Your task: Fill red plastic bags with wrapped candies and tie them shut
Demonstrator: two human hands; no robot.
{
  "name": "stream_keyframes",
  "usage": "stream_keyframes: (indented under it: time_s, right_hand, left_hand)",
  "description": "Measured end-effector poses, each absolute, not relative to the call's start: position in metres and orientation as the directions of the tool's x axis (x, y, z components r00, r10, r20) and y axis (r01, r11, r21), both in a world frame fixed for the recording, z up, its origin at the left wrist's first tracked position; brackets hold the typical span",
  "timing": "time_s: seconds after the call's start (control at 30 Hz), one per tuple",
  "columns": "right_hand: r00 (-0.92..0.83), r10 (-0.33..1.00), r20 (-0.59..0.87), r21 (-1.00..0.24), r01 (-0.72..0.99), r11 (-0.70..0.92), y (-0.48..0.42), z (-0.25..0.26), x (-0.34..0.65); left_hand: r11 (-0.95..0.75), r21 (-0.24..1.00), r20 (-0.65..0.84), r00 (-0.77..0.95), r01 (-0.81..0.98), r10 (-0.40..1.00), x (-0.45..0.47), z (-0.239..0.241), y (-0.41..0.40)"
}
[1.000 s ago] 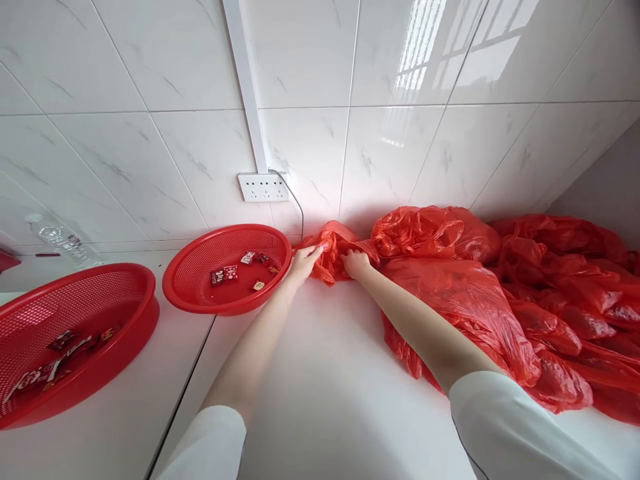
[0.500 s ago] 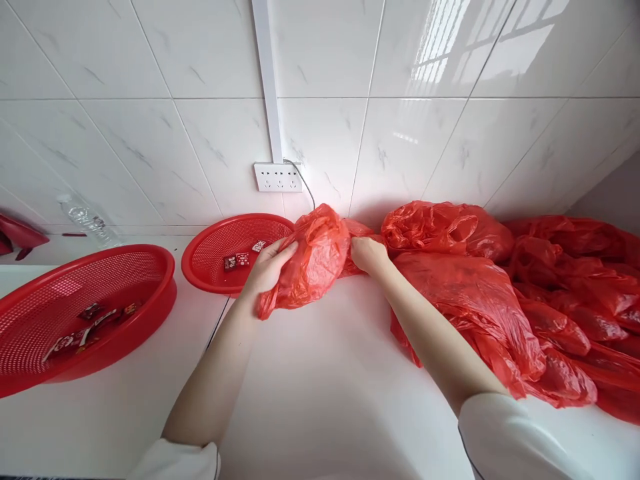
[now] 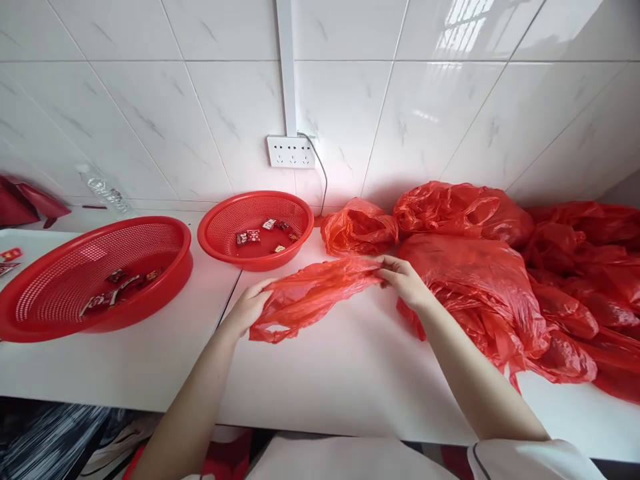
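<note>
A white worktop runs along a tiled wall, left to right. A big heap of red plastic bags covers its right part, from the wall to the near edge. At the far left sits a wide red basket, tilted a little, with a few small packets lying in it. A smaller red basket stands further back near the wall, and it also holds a handful of packets.

Between the small basket and the heap, a red bag is pulled out long and flat just above the worktop. Its long axis runs from near left to far right. The right end points at the heap, and the left end sags into a loose loop that touches the surface. A crumpled bag lies just behind it, against the wall.

The left hand has its grip curled around the bag's left end. The right hand has its grip pinched on the right end, fingers pressed together on the plastic, close beside the heap.

A white socket strip hangs on the wall above the small basket. A clear bottle lies far left against the tiles.
</note>
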State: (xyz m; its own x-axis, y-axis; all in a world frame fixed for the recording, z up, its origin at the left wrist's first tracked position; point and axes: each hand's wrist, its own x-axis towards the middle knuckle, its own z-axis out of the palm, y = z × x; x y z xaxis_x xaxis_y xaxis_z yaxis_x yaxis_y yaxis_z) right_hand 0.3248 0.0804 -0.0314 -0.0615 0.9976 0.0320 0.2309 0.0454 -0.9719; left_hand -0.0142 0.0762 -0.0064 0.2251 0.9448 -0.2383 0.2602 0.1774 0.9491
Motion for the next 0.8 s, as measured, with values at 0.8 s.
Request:
stream_keyframes:
  time_s: [0.8]
  right_hand:
    - [-0.016,1.000,-0.011,-0.047,0.999,0.015,0.057,-0.057,0.247]
  left_hand:
    - [-0.225,-0.225,-0.159,0.192,0.948,0.968,0.022,-0.029,0.057]
